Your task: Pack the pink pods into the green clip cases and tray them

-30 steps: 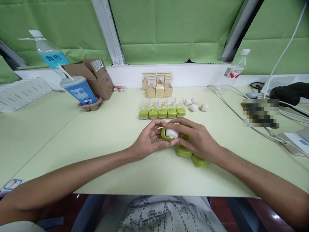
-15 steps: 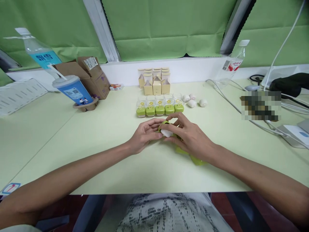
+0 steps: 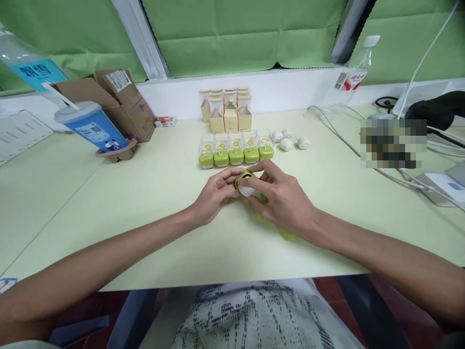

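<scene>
Between my two hands is a small green cover point(image 3: 244, 173) with a dark inner opening. A white rounded piece point(image 3: 246, 191) sits at that opening, and how deep it goes is hidden by fingers. My left hand point(image 3: 217, 195) pinches the cover from the left side. From the right, my right hand point(image 3: 285, 201) curls over the white piece, thumb and fingers pressed to it and the cover. More green pieces point(image 3: 288, 235) lie on the table, partly covered by my right hand. Just beyond is a row of several green cases point(image 3: 236, 156) with little loops on top.
Behind the green row stand clear plastic cups point(image 3: 236, 141) and open small cartons point(image 3: 231, 120). Several white rounded pieces point(image 3: 286, 144) lie to their right. At left are a blue drink cup point(image 3: 96, 130) and a cardboard box point(image 3: 132, 114); cables point(image 3: 336, 133) and a bottle point(image 3: 350, 85) are at right.
The view has tilted and shifted slightly. Both hands keep their grip, and the white piece now sits closer against the green cover's opening, with my right fingers over it.
</scene>
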Tool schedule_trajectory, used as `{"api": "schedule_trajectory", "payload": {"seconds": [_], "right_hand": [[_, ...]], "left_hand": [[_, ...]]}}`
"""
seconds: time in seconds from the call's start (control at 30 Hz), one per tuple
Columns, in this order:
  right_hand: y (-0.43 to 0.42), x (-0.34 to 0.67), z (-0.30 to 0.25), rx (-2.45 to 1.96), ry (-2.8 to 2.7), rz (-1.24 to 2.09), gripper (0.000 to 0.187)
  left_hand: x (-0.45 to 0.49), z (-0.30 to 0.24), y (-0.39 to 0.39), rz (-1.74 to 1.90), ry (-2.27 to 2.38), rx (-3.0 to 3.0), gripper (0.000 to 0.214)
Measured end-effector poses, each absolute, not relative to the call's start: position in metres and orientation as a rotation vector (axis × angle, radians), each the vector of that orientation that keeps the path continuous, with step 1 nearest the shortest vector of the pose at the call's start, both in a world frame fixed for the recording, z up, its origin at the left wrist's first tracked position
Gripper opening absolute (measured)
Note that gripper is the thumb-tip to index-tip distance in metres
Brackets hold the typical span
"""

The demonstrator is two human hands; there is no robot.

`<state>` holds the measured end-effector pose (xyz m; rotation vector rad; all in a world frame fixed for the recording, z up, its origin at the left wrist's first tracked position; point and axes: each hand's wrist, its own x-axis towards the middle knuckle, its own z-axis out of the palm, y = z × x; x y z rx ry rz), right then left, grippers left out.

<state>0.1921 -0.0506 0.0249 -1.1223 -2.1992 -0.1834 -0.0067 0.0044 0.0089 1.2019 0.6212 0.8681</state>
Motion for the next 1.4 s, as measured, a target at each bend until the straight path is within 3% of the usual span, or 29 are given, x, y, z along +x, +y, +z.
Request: {"api": "schedule_trajectory", "payload": {"seconds": [0.53, 0.77, 0.9, 1.17, 1.3, 1.4], "right_hand": [[-0.049, 0.2, 0.035, -1.187, -2.322, -0.211, 0.028], [-0.04, 0.217, 0.036, -0.964, -2.291, 0.046, 0.038], [-0.035, 0.221, 0.036, -0.924, -2.233, 0.151, 0.037], [-0.031, 0.225, 0.04, -0.82, -2.248, 0.205, 0.056], [-0.031, 0.234, 0.053, -0.876, -2.124, -0.007, 0.042], [-0.026, 0.244, 0.059, -0.964, -1.989, -0.144, 0.029]], "left_hand": [[-0.009, 0.006, 0.004, 0.892, 0.571, 1.209, 0.042], [-0.011, 0.009, 0.003, 0.88, 0.49, 1.283, 0.035], [-0.011, 0.004, 0.004, 0.88, 0.509, 1.336, 0.045], [-0.017, 0.008, 0.005, 0.901, 0.522, 1.379, 0.052], [-0.05, 0.021, 0.015, 1.115, 0.651, 1.892, 0.049], [-0.079, 0.017, 0.028, 1.225, 0.774, 2.41, 0.03]]}}
